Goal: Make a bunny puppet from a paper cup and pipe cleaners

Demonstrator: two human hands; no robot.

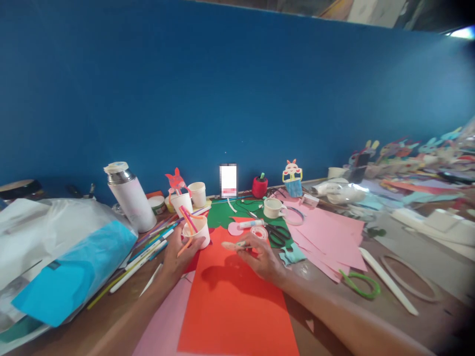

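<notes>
My left hand [184,252] is closed around a white paper cup [200,233], with orange and purple bent strips [190,220] standing in and over it. To the right, my right hand [261,258] pinches a small pale flat piece [230,245] whose kind I cannot make out. It is above a red-orange sheet of paper [237,306]. Beyond that hand lie a white tape roll [259,232], a white tube [251,224], a pink paper circle [235,228] and black-handled scissors [278,235]. Behind the held cup stands another white cup [181,202] with a red paper animal figure [175,180].
A white flask [131,200] and a plastic bag [89,237] with blue paper stand left, near several pens [148,254]. Pink sheets [330,232], a white mug [272,208] and a green pipe cleaner [361,289] lie right. A blue wall [237,89] closes off the back.
</notes>
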